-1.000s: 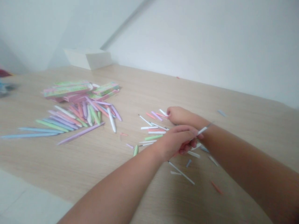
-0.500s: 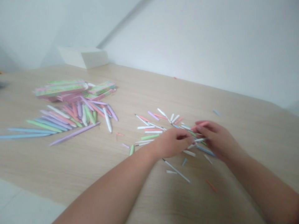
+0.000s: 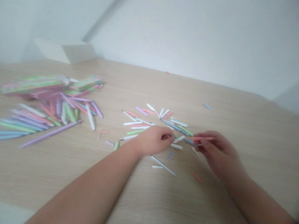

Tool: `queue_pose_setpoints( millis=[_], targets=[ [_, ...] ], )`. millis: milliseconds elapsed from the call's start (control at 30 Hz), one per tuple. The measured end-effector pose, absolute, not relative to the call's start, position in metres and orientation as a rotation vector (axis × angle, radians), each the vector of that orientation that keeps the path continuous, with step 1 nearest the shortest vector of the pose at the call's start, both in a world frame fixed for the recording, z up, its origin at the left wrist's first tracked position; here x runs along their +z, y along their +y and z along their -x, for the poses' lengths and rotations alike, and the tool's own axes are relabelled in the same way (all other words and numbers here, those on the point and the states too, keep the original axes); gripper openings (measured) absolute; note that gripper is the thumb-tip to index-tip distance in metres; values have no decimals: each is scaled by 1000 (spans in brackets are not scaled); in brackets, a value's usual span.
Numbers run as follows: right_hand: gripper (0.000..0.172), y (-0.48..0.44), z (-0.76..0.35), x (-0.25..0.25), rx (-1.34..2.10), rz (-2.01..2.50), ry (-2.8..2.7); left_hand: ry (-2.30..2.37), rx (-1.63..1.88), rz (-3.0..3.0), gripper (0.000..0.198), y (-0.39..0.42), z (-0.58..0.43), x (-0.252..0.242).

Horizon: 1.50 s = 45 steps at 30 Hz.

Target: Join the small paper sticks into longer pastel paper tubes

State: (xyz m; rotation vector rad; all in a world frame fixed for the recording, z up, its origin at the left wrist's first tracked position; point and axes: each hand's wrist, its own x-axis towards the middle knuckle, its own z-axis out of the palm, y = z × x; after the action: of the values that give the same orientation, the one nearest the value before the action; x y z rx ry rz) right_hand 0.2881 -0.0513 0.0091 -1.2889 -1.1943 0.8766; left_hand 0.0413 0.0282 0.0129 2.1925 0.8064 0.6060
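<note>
My right hand [image 3: 217, 147] pinches a coral pen barrel [image 3: 206, 138] between thumb and fingers, just right of the loose pen parts. My left hand [image 3: 156, 140] is closed over the middle of these parts, thumb and forefinger pinched. A short white pen part [image 3: 179, 139] sticks out at its fingertips. Around the hands lie white barrels [image 3: 133, 123], a green barrel [image 3: 135, 132], a blue barrel [image 3: 175, 127] and thin white refills with dark tips [image 3: 163, 165]. Parts of the spread are hidden under my left hand.
At left, a heap of pastel pens [image 3: 63, 112] lies before pink and green pen boxes [image 3: 35, 87]. A white box [image 3: 79, 53] stands against the wall. Small coral [image 3: 196, 176] and blue [image 3: 206, 106] pieces are scattered on the wooden table [image 3: 144, 199].
My view has swung right. My right hand has drawn away from the left with the coral barrel, turning it level. My left hand has moved left over the parts.
</note>
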Motion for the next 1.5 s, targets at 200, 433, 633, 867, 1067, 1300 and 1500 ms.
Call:
queue_pose_setpoints(
  millis=[200,433,633,867,1067,1300,1500],
  targets=[
    [18,-52,-295,6,879,1312,-1251,790,609,-2193,24,29,-41,14],
    [17,-53,-296,6,857,1359,-1365,818,590,-2173,27,28,-42,14],
    [19,-52,-296,5,840,1357,-1390,808,603,-2193,26,28,-42,13],
    [20,-53,-289,7,866,1391,-1444,806,601,-2210,26,27,-41,15],
    [22,-53,-284,4,904,1427,-1474,769,572,-2250,28,25,-43,15],
    [14,-51,-278,2,886,1360,-1589,667,545,-2271,47,22,-42,15],
    [11,-49,-275,-5,910,1345,-1625,758,575,-2202,70,18,-47,5]
  ],
)
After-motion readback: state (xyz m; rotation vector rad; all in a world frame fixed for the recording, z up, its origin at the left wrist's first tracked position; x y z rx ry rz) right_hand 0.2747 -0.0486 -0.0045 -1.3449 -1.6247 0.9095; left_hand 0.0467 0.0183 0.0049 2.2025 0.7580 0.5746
